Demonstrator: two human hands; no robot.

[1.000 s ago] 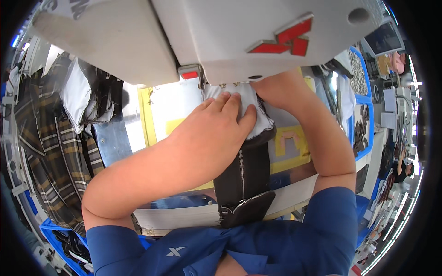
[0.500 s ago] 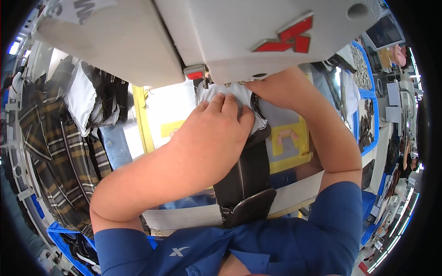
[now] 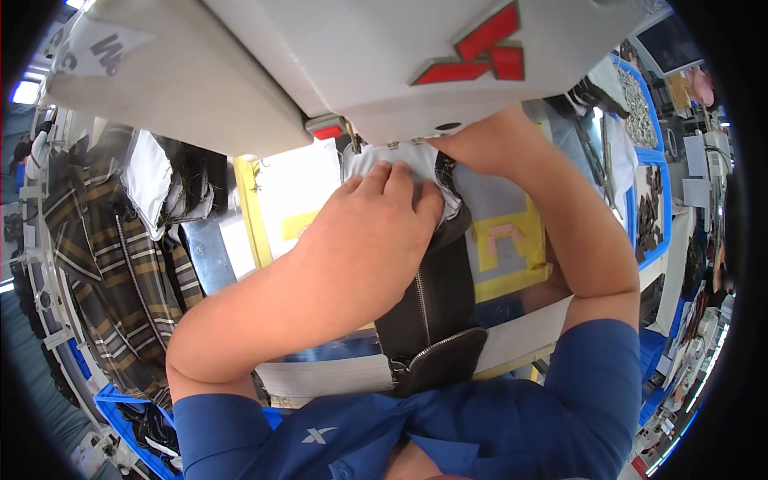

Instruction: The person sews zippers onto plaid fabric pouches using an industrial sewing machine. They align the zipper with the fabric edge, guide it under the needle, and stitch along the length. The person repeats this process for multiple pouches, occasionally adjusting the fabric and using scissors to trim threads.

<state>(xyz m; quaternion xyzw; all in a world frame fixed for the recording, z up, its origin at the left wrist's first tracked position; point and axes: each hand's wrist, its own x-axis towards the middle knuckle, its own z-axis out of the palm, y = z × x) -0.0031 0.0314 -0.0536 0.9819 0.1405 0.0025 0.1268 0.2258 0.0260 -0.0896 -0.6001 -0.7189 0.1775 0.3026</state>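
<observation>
My left hand (image 3: 380, 220) lies flat with its fingers stretched over a piece of white cloth (image 3: 357, 163), pressing it on the work surface beside the machine's needle area. The white cloth is joined to a black garment piece (image 3: 448, 280) with a metal zipper down it, which runs toward me and ends in a zipped flap by my chest. My right hand (image 3: 474, 148) is at the cloth's far right edge; the head of a sewing machine (image 3: 376, 96) hides its fingers, so what they hold cannot be seen.
Plaid garments with zippers (image 3: 120, 264) and black-and-white pieces (image 3: 152, 180) lie to the left. Yellow tape (image 3: 512, 284) marks the work plate. Blue bins (image 3: 661, 208) of small metal and dark parts stand at the right. Another blue bin (image 3: 120, 400) sits lower left.
The view has shifted slightly, so the machine head appears a little further left. Both hands keep nearly the same place on the cloth.
</observation>
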